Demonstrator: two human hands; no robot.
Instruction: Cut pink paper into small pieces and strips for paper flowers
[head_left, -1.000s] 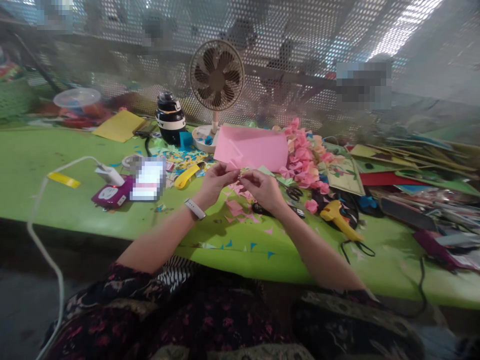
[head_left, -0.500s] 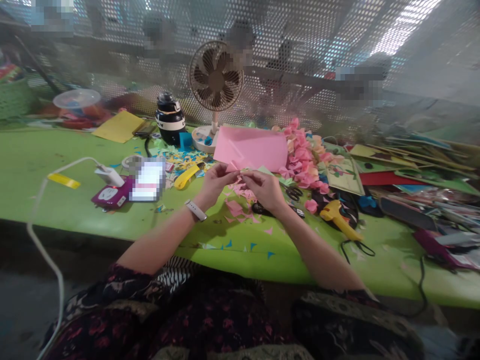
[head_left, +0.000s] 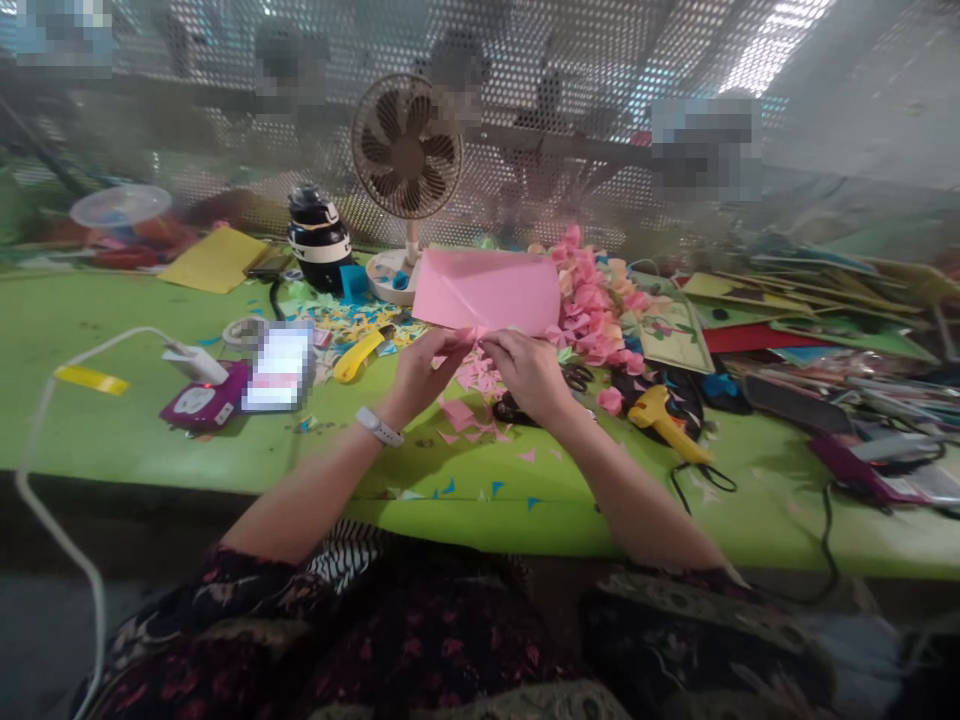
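My left hand (head_left: pixel 425 372) and my right hand (head_left: pixel 526 372) meet at the middle of the table, their fingers pinching a small pink paper piece (head_left: pixel 472 335) between them. Its exact shape is partly covered by the fingertips. Just behind lies a large pink paper sheet (head_left: pixel 491 290). Pink paper scraps (head_left: pixel 466 412) are scattered below the hands. A heap of folded pink paper flowers (head_left: pixel 592 300) rises to the right of the sheet. Scissors (head_left: pixel 576 378) lie beside my right hand, partly hidden.
A yellow hot glue gun (head_left: pixel 671 425) lies at right, near stacked cards (head_left: pixel 780 300). To the left are a lit phone (head_left: pixel 277 368), a purple power bank (head_left: pixel 206 400), a yellow cutter (head_left: pixel 361 355), a black bottle (head_left: pixel 321 240) and a small fan (head_left: pixel 409 150).
The view has shifted slightly, so the table's things appear further left. My hands stay together on the pink piece, fingers having moved a little around it.
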